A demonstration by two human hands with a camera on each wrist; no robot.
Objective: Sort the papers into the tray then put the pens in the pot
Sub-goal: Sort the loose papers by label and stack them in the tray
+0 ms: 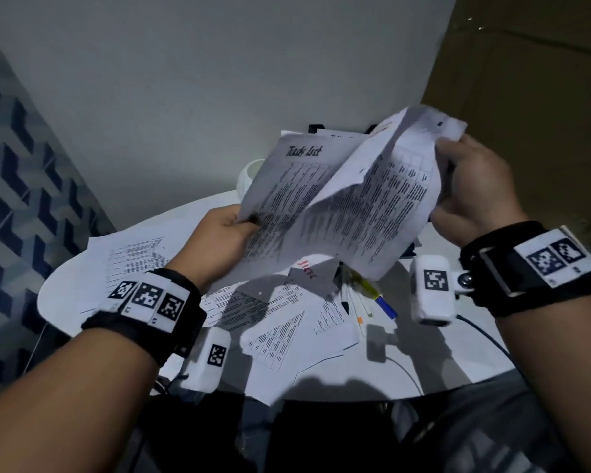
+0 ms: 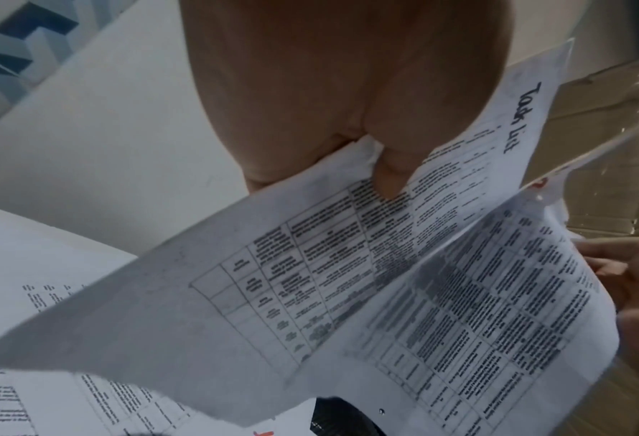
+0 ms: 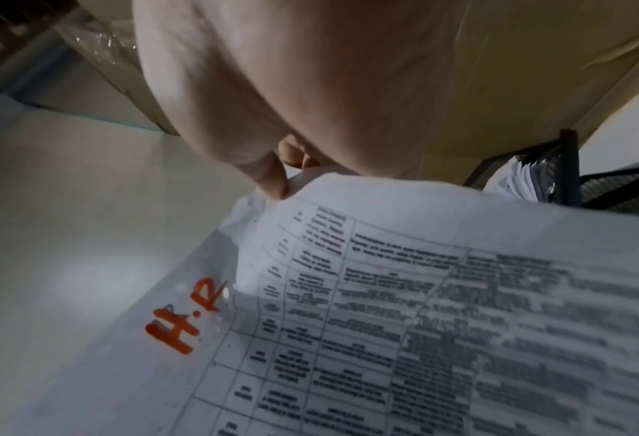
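Note:
My left hand (image 1: 243, 221) pinches the lower left edge of a printed sheet headed "Task list" (image 1: 287, 186), thumb on top (image 2: 388, 177). My right hand (image 1: 439, 145) pinches the upper corner of a second printed sheet (image 1: 389, 206), marked "H.R" in red (image 3: 184, 327). Both sheets are held up above the round white table (image 1: 458, 353) and overlap. Several loose papers (image 1: 273, 322) lie below them. A few pens (image 1: 372, 295) lie to the right of that pile. The black mesh tray (image 3: 568, 174) holds papers at the back. A white pot (image 1: 248, 175) shows partly behind the held sheets.
A large cardboard box (image 1: 526, 97) stands at the right, close to the tray. A white wall (image 1: 219, 80) rises behind the table. Thin cables (image 1: 406, 370) run over the table's near right part. More printed sheets (image 1: 130, 261) lie at the left.

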